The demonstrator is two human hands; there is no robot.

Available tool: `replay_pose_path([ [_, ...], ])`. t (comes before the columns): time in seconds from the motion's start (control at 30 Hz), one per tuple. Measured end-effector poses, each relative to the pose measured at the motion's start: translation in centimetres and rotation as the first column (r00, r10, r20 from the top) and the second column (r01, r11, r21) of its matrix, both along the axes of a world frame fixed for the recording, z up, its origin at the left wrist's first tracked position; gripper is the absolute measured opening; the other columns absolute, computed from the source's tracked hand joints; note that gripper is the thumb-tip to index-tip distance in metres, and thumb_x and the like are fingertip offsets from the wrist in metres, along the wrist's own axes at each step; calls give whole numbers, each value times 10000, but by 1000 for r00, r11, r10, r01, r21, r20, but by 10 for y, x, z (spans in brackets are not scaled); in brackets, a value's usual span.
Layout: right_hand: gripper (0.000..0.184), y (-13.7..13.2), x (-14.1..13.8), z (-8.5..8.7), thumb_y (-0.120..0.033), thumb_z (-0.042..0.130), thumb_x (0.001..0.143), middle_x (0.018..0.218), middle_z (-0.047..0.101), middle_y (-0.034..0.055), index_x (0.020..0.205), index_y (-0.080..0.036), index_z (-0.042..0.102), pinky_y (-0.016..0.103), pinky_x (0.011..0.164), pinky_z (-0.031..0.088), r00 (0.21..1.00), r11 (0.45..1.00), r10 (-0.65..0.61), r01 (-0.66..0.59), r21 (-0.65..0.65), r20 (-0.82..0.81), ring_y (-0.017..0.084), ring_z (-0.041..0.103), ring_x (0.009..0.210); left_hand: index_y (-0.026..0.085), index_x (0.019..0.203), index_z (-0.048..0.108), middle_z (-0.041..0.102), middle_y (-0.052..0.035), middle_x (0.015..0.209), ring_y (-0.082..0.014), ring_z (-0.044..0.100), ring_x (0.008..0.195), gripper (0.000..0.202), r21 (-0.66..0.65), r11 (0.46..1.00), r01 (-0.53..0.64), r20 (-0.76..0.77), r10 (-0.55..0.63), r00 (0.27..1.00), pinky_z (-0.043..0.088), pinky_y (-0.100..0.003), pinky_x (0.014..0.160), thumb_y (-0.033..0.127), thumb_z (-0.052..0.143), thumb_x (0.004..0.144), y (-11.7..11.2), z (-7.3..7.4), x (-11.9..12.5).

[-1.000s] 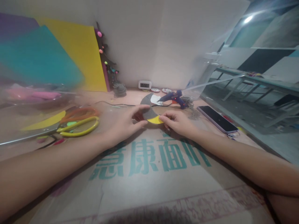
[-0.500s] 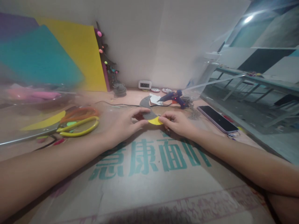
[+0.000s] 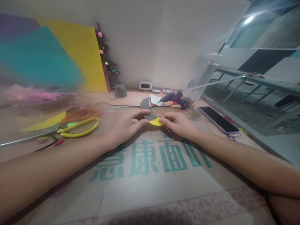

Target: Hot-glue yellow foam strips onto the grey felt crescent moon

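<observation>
Both of my hands meet at the middle of the table over a curved grey foam piece (image 3: pixel 147 109) with a small yellow foam piece (image 3: pixel 156 122) at its near end. My left hand (image 3: pixel 125 125) pinches the grey piece between thumb and fingers. Fingers closed, my right hand (image 3: pixel 178 123) grips the yellow piece at its right edge. The two pieces touch where the hands meet. Under my forearms lies a flattened cardboard sheet (image 3: pixel 150 187) printed with large green characters.
Yellow-handled scissors (image 3: pixel 78 126) and orange-handled scissors (image 3: pixel 79 113) lie at the left beside a yellow foam scrap (image 3: pixel 44 122). A blue glue gun (image 3: pixel 174 98) and a phone (image 3: pixel 217 119) rest at the right. Coloured sheets (image 3: pixel 47 59) lean at the back left; a small clock (image 3: pixel 145 85) stands by the wall.
The grey piece has curled in and looks shorter between my fingers. My left fingers have closed down on it a little. Both arms stay in place.
</observation>
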State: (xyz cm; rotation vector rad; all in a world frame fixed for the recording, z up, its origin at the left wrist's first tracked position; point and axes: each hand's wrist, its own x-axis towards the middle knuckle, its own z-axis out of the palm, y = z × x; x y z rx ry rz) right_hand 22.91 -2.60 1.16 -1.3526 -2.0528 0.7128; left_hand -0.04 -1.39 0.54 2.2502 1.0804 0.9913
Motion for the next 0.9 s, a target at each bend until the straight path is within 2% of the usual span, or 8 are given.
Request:
replay_pose_path([
  [0.27, 339, 1, 1, -1, -421, 491, 903, 550, 578, -23, 679, -178, 571, 228, 508, 377, 1000, 1000, 6, -6, 30, 11, 106, 526, 494, 197, 1276, 584, 652, -75, 1230, -211, 606, 1057, 401, -7, 999, 49, 12, -49, 999, 468, -330, 926, 347, 452, 929, 2, -1, -2],
  [0.4, 342, 2, 1, -2, -400, 486, 908, 562, 582, -14, 669, -173, 578, 232, 542, 368, 998, 995, 13, -19, 101, 61, 109, 517, 526, 178, 1395, 440, 642, -99, 1176, -206, 604, 1023, 522, -86, 993, 78, 155, -64, 986, 493, -322, 856, 340, 494, 902, 6, -6, 0],
  [0.53, 289, 3, 1, -3, -352, 508, 902, 588, 589, -11, 717, -162, 624, 233, 565, 342, 988, 979, 34, -63, 194, 148, 103, 492, 546, 182, 1457, 317, 681, -66, 1047, -199, 629, 983, 645, -201, 965, 169, 310, -101, 945, 505, -338, 858, 314, 541, 866, 12, -9, 3],
  [0.6, 277, 3, 2, -4, -344, 517, 901, 608, 599, -7, 733, -159, 637, 230, 567, 337, 984, 971, 49, -86, 222, 170, 101, 489, 552, 190, 1430, 366, 678, -75, 1107, -211, 627, 1037, 602, -226, 953, 203, 336, -119, 934, 502, -346, 890, 307, 540, 866, 14, -9, 4],
  [0.7, 273, 3, 3, -6, -339, 518, 905, 626, 611, -3, 748, -157, 647, 225, 570, 340, 982, 966, 71, -112, 235, 177, 102, 493, 558, 192, 1285, 517, 661, -81, 1185, -226, 613, 1099, 434, -236, 948, 215, 328, -130, 936, 497, -342, 915, 319, 532, 871, 13, -7, 3],
  [0.8, 281, 4, 4, -6, -348, 517, 908, 637, 617, 0, 755, -155, 653, 225, 571, 338, 981, 961, 83, -125, 245, 175, 101, 491, 563, 185, 1111, 591, 672, -72, 1148, -225, 620, 1056, 298, -220, 962, 161, 285, -95, 954, 499, -330, 888, 353, 534, 871, 12, -6, 3],
  [0.9, 283, 4, 4, -6, -351, 514, 912, 641, 621, 3, 767, -156, 659, 225, 577, 340, 980, 960, 94, -136, 245, 176, 104, 497, 569, 179, 1000, 615, 690, -54, 1042, -214, 625, 952, 261, -187, 979, 86, 221, -43, 974, 490, -310, 830, 392, 531, 876, 11, -4, 2],
])
